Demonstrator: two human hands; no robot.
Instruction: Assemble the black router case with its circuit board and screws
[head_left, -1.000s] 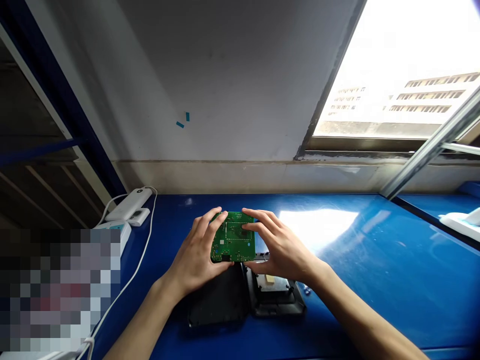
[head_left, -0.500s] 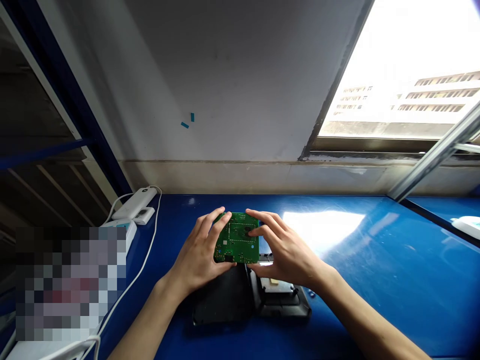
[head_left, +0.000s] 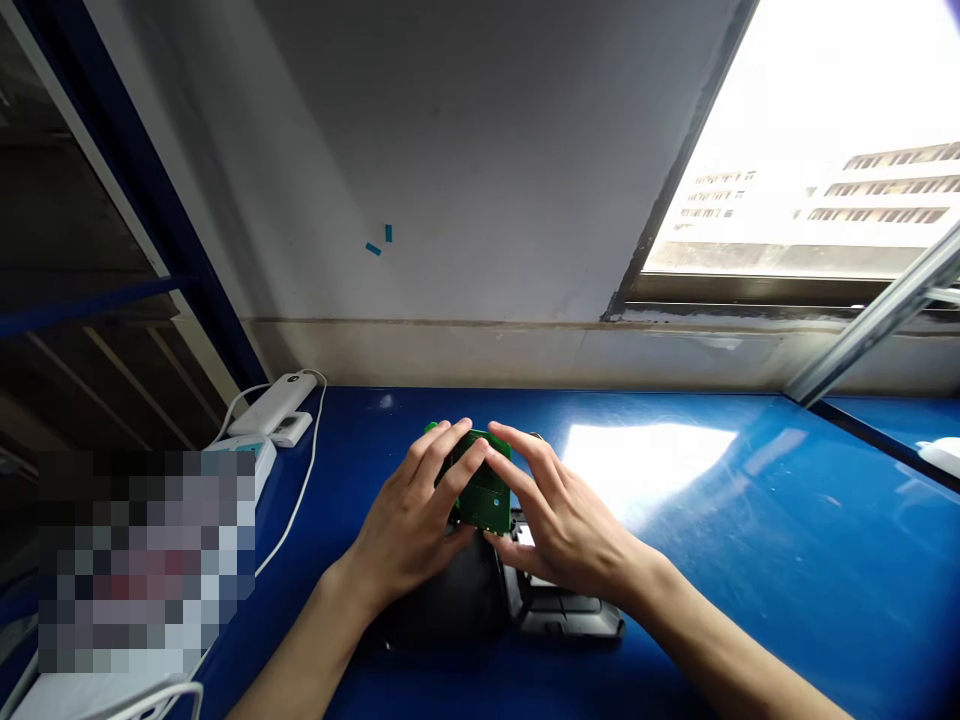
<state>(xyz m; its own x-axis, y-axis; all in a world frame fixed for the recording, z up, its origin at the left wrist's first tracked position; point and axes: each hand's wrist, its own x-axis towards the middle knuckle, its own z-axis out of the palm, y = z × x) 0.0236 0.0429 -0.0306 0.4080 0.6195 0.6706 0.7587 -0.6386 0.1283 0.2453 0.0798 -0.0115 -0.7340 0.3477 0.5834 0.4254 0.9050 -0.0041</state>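
Observation:
Between my hands a green circuit board (head_left: pixel 486 508) is held up above the bench, its face tilted and partly covered by fingers. My left hand (head_left: pixel 416 500) grips its left side, fingers over the top and face, thumb at the lower edge. On the other side my right hand (head_left: pixel 559 505) has fingertips at the top right and the thumb under the bottom edge. Below lies a flat black cover (head_left: pixel 450 605). Beside it sits a black plastic housing (head_left: pixel 574 618) with a pale metal part inside, mostly hidden under my right hand.
The blue bench top (head_left: pixel 750 560) reaches back to a grey wall (head_left: pixel 487 180). At the left are white power adapters (head_left: pixel 274 405) and a white cable (head_left: pixel 304 490), with a blurred-out patch before them. A metal post (head_left: pixel 877 315) stands at the right, near the window.
The board has turned in my hands, so less of its face shows. My left hand's fingers have slid right across it, closer to my right hand. The view has shifted slightly left.

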